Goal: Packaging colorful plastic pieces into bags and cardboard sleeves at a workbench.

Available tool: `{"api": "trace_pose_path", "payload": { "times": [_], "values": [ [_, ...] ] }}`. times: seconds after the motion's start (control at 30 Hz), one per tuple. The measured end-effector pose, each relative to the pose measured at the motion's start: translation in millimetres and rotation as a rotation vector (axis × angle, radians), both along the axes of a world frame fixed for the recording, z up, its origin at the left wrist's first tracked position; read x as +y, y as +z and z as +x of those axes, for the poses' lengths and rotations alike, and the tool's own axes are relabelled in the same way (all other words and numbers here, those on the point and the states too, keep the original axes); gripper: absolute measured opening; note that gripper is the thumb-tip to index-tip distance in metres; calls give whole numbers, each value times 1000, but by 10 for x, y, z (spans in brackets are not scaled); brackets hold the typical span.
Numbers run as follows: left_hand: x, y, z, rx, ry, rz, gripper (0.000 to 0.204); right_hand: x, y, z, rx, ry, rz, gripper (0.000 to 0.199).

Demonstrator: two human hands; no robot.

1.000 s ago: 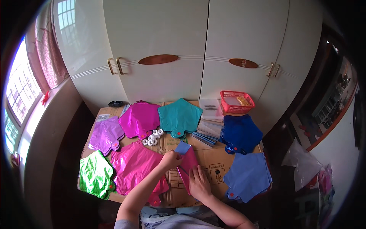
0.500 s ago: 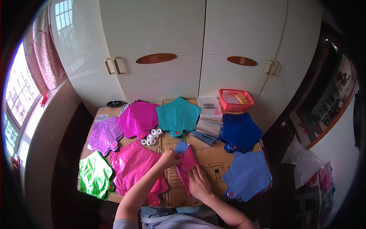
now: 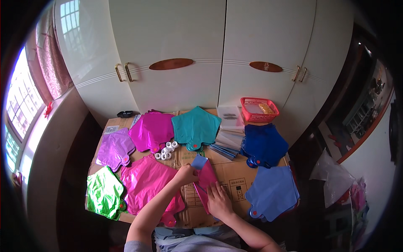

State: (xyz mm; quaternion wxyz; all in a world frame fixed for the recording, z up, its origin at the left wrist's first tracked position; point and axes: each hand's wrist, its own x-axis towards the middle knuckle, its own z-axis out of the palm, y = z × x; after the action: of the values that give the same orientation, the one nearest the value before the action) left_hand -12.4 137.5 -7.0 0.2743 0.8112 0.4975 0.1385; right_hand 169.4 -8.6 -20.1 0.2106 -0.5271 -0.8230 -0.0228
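A folded pink foil balloon lies at the front middle of the cardboard, with a blue strip poking out past its far end. My left hand is closed, its fingertips pinching the balloon's left edge beside that strip. Flat on the near right part of the same balloon rests my right hand, fingers stretched out and pressing the foil down. To the left, partly under my left forearm, is a larger spread of pink foil balloons.
Flat foil balloons in green, lilac, magenta, teal, dark blue and light blue ring the cardboard. White rolls, clear sleeves and a red basket sit farther back, before a white cabinet.
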Motion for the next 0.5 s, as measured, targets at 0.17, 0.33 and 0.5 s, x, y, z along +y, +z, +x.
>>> {"api": "trace_pose_path", "payload": {
  "times": [0.17, 0.33, 0.5],
  "values": [
    [-26, -20, -8, 11, -40, 114, 19, 9, -36, 10, -2, 4, -3, 48],
    [-205, 132, 139, 119, 45, 194, 32, 11, 18, 47, 54, 28, -28, 47],
    [-427, -100, 386, -152, -381, 397, 31, 19, -5, 41, 64, 32, -44, 46]
  ]
}}
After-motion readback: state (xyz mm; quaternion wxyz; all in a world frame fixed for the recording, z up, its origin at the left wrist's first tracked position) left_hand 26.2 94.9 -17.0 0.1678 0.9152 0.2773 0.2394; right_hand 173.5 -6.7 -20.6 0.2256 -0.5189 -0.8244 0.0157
